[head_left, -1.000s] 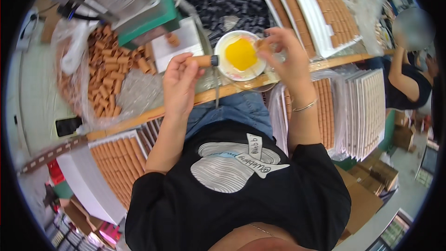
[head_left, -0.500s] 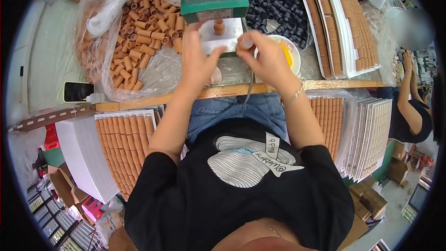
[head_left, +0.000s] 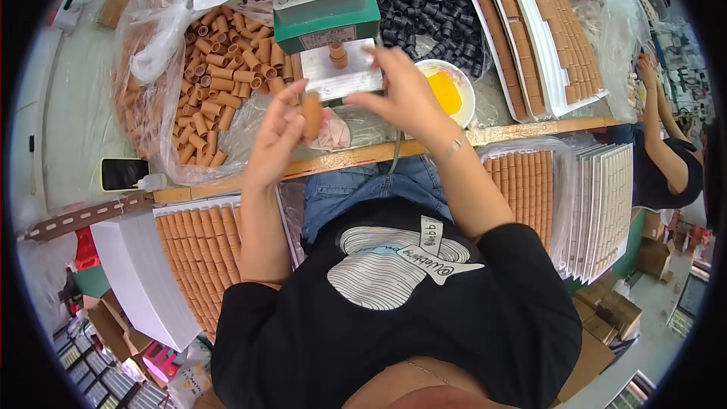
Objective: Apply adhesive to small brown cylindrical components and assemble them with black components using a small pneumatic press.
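My left hand (head_left: 279, 136) pinches a brown plastic tube (head_left: 312, 113) between thumb and fingers, just in front of the press; the tube is slightly blurred. My right hand (head_left: 405, 98) has its thumb and fingers apart with nothing between them, at the right edge of the pale metal plate (head_left: 318, 79). Upright on that plate stands a brown stepped plug (head_left: 338, 57), under the green-and-grey press (head_left: 326, 11). A pink cloth (head_left: 333, 132) lies by the table edge below the left hand's tube.
Loose brown tubes (head_left: 219, 79) fill a clear plastic bag at left. Black tube pieces (head_left: 428, 4) are heaped behind. A white bowl (head_left: 468, 110) with yellow contents sits at right, near trays of brown tubes (head_left: 556, 26). A phone (head_left: 125, 174) lies far left. Another person (head_left: 666, 129) works at far right.
The brown tube that was in my right hand is gone from it, and my left hand now holds one. My left hand moved down and left of the plate; my right hand opened. The view shifted slightly.
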`<action>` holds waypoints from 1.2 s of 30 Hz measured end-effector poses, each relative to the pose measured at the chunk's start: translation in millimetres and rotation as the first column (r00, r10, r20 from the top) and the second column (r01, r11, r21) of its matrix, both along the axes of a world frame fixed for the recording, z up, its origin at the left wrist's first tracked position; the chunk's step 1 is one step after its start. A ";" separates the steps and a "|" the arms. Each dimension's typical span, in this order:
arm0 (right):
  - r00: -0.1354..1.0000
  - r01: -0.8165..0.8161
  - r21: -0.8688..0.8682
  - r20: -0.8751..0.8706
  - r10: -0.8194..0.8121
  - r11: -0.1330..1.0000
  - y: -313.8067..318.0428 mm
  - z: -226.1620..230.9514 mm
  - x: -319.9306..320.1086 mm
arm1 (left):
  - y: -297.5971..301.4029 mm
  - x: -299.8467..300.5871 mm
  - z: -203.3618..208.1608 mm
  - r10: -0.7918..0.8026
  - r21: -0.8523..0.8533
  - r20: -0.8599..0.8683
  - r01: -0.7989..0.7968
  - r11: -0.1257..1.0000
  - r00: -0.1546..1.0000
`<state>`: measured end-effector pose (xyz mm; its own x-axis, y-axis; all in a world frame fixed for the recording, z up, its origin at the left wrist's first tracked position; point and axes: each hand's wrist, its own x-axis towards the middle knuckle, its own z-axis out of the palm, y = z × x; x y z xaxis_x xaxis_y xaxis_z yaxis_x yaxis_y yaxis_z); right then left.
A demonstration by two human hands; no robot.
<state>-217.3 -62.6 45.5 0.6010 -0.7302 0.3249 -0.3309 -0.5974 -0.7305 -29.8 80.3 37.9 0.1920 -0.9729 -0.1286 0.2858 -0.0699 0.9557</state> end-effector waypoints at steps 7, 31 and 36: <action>0.961 -0.271 0.443 0.177 0.212 0.855 24.3 17.0 -32.1 | -13.6 -49.9 -15.0 -0.106 -0.043 -0.005 0.106 0.993 0.994; 0.991 -0.132 0.310 0.064 0.117 0.942 52.3 18.8 -10.0 | 10.2 -60.4 -3.0 0.280 -0.276 0.623 -0.129 0.952 0.731; 0.968 -0.158 0.197 -0.162 0.191 0.968 31.2 16.3 -5.4 | 17.9 -20.8 -8.7 0.303 -0.219 0.762 -0.213 0.952 0.572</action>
<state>-222.6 -31.4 61.8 0.7602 -0.6456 0.0726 -0.3682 -0.5202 -0.7706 -50.6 98.2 29.2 0.4191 -0.8635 0.2806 -0.5785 -0.0157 0.8155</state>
